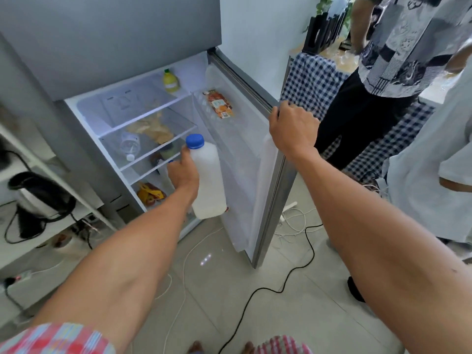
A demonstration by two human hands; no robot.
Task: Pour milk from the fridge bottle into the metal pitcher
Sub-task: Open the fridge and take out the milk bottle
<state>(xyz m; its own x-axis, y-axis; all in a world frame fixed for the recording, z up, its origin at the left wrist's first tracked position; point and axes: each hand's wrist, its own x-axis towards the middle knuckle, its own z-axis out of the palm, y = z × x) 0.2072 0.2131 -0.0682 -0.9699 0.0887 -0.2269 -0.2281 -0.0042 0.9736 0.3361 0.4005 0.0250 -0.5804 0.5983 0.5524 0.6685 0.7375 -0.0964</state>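
A tall white milk bottle (208, 180) with a blue cap is held upright in front of the open fridge (143, 118), level with the lower shelves. My left hand (184, 172) is wrapped around its upper left side. My right hand (293, 129) grips the top edge of the open fridge door (255, 154). No metal pitcher is in view.
An orange carton (219, 103) sits in the door shelf, a yellow bottle (170, 81) on the top shelf. A black kettle (38, 200) stands on a white shelf at left. Cables (288, 277) trail over the tiled floor. Two people (383, 85) stand at right by a checked tablecloth.
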